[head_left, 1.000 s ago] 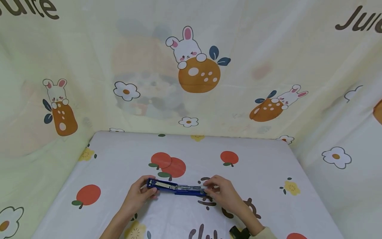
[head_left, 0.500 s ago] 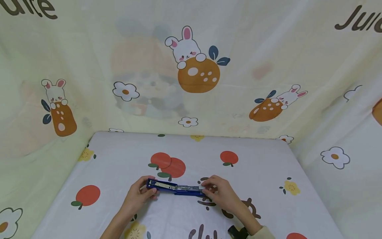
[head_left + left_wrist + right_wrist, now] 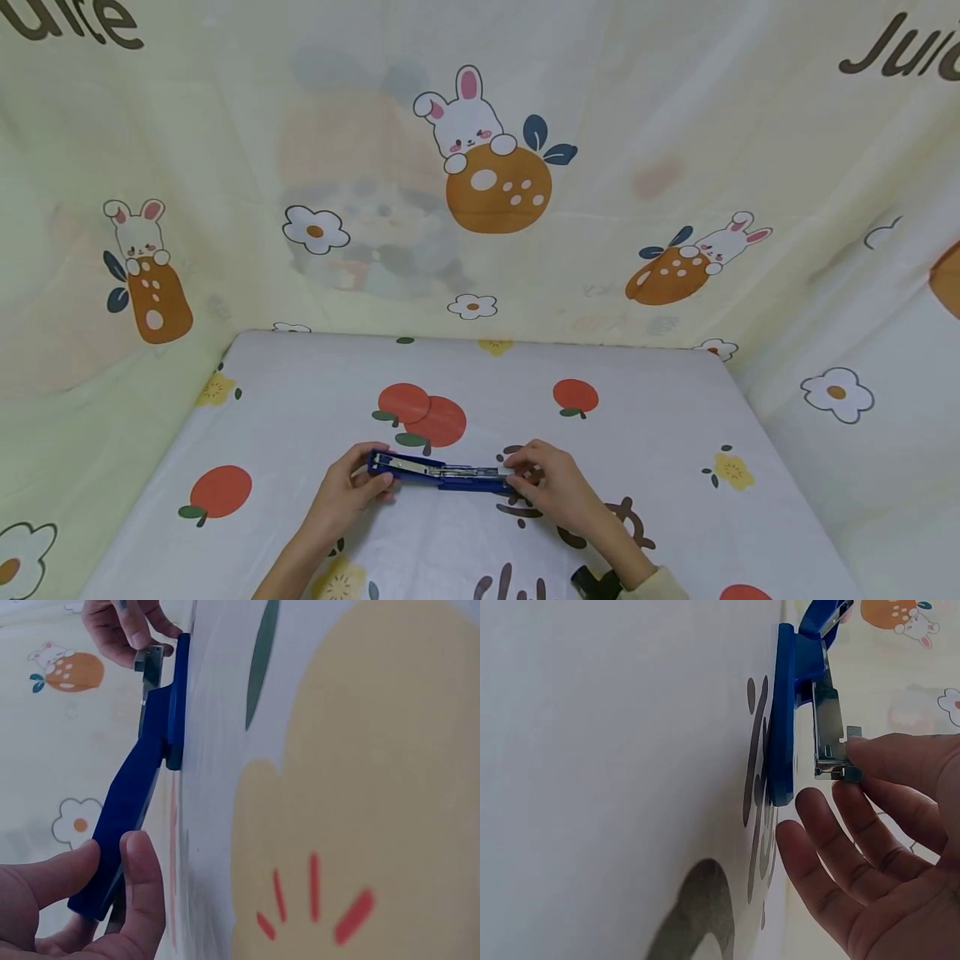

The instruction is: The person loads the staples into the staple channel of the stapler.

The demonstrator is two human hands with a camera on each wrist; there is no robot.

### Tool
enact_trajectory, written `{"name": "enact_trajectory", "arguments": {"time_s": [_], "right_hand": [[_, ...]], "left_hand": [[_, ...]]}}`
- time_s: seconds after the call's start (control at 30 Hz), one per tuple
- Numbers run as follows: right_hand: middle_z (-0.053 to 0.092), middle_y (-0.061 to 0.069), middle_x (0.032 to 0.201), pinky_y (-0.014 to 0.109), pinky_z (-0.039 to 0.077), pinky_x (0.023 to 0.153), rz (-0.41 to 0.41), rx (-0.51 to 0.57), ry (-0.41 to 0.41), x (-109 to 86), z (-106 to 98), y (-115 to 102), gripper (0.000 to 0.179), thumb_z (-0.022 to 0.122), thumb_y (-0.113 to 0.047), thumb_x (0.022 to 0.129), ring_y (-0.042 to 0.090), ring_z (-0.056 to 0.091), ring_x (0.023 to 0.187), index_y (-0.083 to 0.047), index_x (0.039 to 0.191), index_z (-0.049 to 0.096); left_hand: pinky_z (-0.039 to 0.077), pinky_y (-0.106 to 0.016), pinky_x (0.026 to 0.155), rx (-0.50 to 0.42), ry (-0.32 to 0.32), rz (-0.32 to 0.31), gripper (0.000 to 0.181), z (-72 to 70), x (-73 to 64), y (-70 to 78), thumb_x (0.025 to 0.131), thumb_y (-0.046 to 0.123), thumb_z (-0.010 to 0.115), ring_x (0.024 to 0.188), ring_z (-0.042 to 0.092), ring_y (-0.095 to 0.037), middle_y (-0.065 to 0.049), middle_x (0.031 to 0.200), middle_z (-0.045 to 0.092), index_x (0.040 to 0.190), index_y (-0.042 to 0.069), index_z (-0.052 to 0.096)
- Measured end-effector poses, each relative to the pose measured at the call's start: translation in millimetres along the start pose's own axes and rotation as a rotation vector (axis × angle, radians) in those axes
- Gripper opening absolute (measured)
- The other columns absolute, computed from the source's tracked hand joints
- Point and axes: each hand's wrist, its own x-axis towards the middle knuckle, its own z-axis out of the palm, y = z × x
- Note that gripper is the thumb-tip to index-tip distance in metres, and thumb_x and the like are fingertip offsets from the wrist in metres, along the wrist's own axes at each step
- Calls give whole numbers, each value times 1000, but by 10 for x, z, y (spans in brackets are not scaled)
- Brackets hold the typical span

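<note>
Printed tablecloth [image 3: 645,442], a blue stapler [image 3: 453,480] in both hands [image 3: 351,485] [image 3: 557,485]

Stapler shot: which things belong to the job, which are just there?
In the job:
stapler, opened out
left hand, gripping one end
right hand, pinching at the other end
small metal piece at the right thumb; can't tell if it's staples

Just there:
printed tablecloth
rabbit curtain
black gear by the right sleeve

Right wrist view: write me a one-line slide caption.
Right grip at the end of the metal rail of an opened blue stapler, printed white cloth at frame left.
</note>
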Motion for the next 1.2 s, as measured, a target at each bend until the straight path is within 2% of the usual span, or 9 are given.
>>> {"name": "enact_trajectory", "arguments": {"time_s": [0.37, 0.87, 1.2], "right_hand": [[73, 3, 105, 17, 61, 74, -13, -8, 11, 13, 29, 7, 17, 80, -6, 93, 6, 67, 90, -11, 108, 78], [72, 0, 106, 16, 60, 75, -5, -14, -15, 24, 45, 16, 16, 81, -10, 94, 8, 68, 92, -15, 109, 78], [71, -1, 105, 17, 60, 74, 3, -31, -11, 12, 52, 29, 17, 80, -10, 94, 2, 64, 88, -15, 109, 78]], "left_hand": [[66, -30, 77, -27, -1, -2, 43, -2, -1, -5, 98, -8, 66, 92, 75, -24, -26, 136, 61, 140, 1, 58], [66, -30, 78, -40, -9, 11, 44, -14, -4, -22, 99, -9, 65, 96, 75, -25, -26, 136, 60, 140, 1, 57], [66, -29, 78, -41, -18, 17, 44, -25, 3, -38, 99, -8, 65, 96, 75, -25, -25, 136, 60, 141, 1, 56]]}}
